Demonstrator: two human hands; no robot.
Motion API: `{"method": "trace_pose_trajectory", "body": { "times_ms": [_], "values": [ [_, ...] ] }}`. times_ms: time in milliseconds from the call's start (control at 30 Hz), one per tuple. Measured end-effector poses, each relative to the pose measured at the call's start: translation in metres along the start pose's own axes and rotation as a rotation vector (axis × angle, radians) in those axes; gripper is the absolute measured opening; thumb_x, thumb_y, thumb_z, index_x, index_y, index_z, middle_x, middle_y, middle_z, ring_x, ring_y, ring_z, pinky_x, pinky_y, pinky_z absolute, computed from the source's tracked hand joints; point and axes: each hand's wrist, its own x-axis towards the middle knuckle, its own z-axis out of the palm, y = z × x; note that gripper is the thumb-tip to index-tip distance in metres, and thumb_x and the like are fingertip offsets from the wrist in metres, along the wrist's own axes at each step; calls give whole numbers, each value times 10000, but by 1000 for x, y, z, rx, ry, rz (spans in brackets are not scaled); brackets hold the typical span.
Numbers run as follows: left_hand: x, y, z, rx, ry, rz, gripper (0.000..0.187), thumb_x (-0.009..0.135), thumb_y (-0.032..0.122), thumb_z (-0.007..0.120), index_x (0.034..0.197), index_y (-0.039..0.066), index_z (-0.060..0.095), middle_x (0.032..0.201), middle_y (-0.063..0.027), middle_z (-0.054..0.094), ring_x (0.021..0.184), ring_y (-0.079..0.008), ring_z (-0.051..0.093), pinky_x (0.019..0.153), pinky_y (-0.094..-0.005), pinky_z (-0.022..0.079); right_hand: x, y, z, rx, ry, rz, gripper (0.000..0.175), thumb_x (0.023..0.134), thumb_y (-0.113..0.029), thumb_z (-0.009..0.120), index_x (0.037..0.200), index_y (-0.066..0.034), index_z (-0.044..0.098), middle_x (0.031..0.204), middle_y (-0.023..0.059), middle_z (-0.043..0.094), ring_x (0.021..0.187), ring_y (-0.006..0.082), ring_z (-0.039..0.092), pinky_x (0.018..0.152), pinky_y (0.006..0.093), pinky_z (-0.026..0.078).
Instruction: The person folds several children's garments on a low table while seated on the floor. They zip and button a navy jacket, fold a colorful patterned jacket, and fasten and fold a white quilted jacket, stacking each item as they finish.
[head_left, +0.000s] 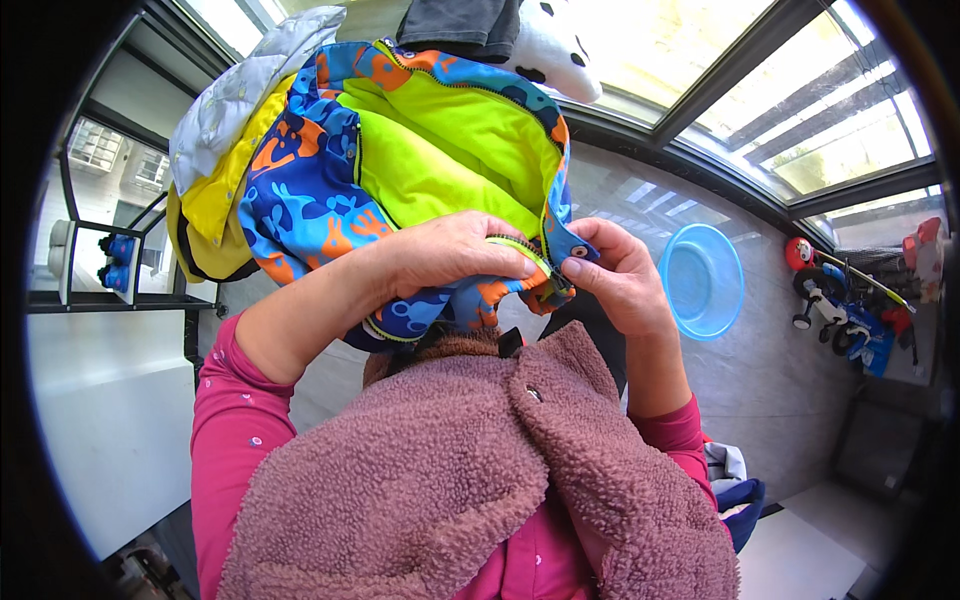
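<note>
A jacket (300, 202) in blue and orange print lies open before me, its lime-green lining (442, 150) facing up. My left hand (465, 251) pinches the edge of one front near the hem, beside the zipper tape. With thumb and fingers, my right hand (619, 274) grips the other front's hem corner, next to a round snap button (579, 252). Between the two hands, the lower ends of the zipper (556, 276) come close together. Whether they are joined cannot be made out.
Left of the jacket are a yellow garment (214, 199) and a pale quilted garment (240, 97). Dark folded cloth (457, 30) and a white spotted item (559, 56) lie beyond it. A blue plastic basin (701, 281) stands on the floor, with a child's bike (832, 315) further right.
</note>
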Motion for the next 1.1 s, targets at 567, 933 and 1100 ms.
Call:
{"method": "trace_pose_trajectory", "body": {
  "times_ms": [567, 933, 1100],
  "values": [
    [0, 4, 0, 42, -55, -41, 448, 822, 333, 740, 1091, -21, 688, 975, -77, 697, 873, -116, 636, 786, -251, 503, 3, 9, 16, -83, 80, -87, 245, 955, -29, 699, 1189, -20, 628, 943, 23, 694, 723, 82, 669, 600, 228, 543],
    [2, -10, -3, -53, 3, -18, 470, 846, 324, 791, 1144, -24, 685, 1023, -85, 722, 917, -118, 671, 842, -249, 526, 7, 30, 33, -136, 307, -251, 239, 1018, -75, 632, 1250, -24, 617, 1015, 14, 664, 856, 39, 589, 747, 194, 484],
    [2, -14, -6, -142, -64, -34, 450, 849, 315, 801, 1133, -18, 694, 1032, -88, 729, 931, -122, 679, 863, -246, 530, -10, 31, 17, -167, 366, -322, 295, 1052, -176, 595, 1287, 1, 584, 1139, 37, 641, 1057, 104, 580, 951, 261, 459]
  ]
}}
